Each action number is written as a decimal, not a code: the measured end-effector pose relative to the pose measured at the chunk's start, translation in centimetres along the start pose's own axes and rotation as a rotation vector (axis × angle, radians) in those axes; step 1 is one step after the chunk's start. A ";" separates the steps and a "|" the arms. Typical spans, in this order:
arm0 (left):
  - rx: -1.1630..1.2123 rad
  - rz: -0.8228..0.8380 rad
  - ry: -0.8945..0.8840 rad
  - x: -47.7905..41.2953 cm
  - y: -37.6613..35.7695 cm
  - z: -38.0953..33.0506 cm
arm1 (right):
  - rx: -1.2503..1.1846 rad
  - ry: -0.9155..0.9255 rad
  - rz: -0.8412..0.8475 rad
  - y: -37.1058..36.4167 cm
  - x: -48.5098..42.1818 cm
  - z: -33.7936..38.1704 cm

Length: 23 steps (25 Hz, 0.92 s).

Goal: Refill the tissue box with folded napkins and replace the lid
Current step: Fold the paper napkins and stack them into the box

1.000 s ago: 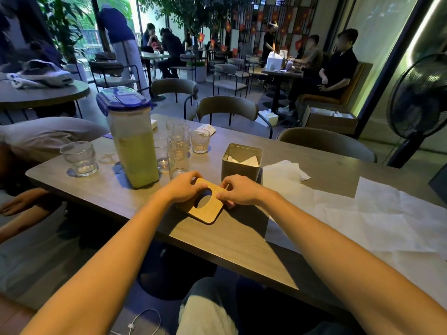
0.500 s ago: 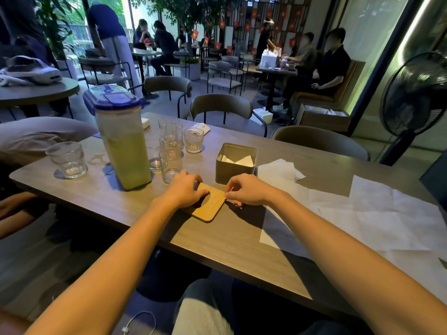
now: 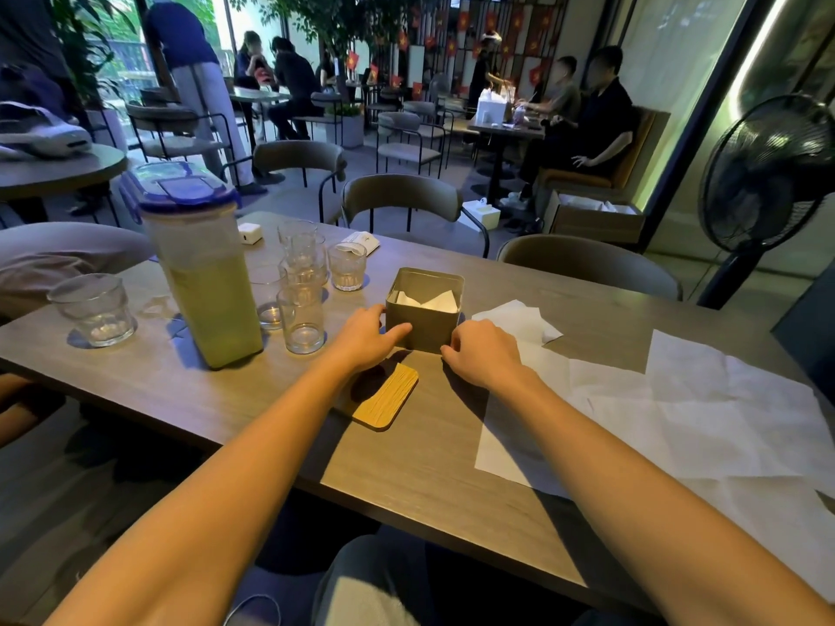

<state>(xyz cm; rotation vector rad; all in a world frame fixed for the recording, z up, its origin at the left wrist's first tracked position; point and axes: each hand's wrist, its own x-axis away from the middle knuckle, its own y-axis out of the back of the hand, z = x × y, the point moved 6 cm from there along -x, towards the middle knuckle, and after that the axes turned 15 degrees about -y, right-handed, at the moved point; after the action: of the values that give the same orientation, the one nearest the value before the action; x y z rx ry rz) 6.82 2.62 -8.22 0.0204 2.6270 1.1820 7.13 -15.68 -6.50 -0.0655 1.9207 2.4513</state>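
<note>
Tissue box (image 3: 424, 316): square, olive-grey metal, open top, stands upright mid-counter (image 3: 406, 467), just past the hands. White folded napkins (image 3: 431, 302) sit inside, below the rim. Lid (image 3: 386, 402): wooden, rounded corners, lies flat on the counter just in front of the box, nearer the person, partly under the left wrist's shadow; its opening isn't visible from here.

Left hand (image 3: 366, 338): forearm reaches in from lower left, palm down, fingers loosely spread, fingertips touching the box's front-left lower corner, thumb along the left wall. Holding nothing, just resting against the box. Right hand (image 3: 485, 350): forearm from lower right, fingers curled inward, tips at the box's front-right bottom corner; contact with the box looks likely but can't tell for sure. Nothing pinched that can be seen.

Right of the box: unfolded white napkin sheets (image 3: 677, 413) spread flat over the counter, one smaller sheet (image 3: 519, 320) just beside the box. Left of the box: cluster of empty clear glasses (image 3: 300, 309), then a tall plastic pitcher (image 3: 203, 282) of greenish drink with a blue clip lid, and one more glass (image 3: 95, 309) further left. Small white charger cube (image 3: 250, 233) at the far counter edge.

No readable writing or brand on box, lid or pitcher. Standing fan (image 3: 768, 173) at far right.
</note>
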 end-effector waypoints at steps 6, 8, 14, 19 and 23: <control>0.050 -0.012 0.034 -2.8 0.3 1.9 | -0.106 0.055 0.063 -1.2 -1.9 0.8; -0.010 -0.023 0.075 -3.2 0.6 2.7 | -0.138 0.067 0.096 -1.4 -2.4 1.0; -0.305 -0.412 -0.168 -2.4 3.7 -4.0 | -0.226 0.122 0.155 1.7 -1.2 -1.3; -0.080 -0.224 -0.439 -2.7 0.4 -13.4 | -0.183 0.026 0.124 6.8 -0.1 -9.4; -0.076 0.122 -0.530 -1.3 -7.8 -19.0 | -0.083 -0.094 0.107 9.4 2.0 -16.6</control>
<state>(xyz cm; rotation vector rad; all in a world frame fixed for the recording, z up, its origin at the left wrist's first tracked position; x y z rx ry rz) 4.21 -16.73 -1.58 0.4237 2.1385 1.1241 4.92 -34.01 -1.45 0.1515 1.8300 2.5508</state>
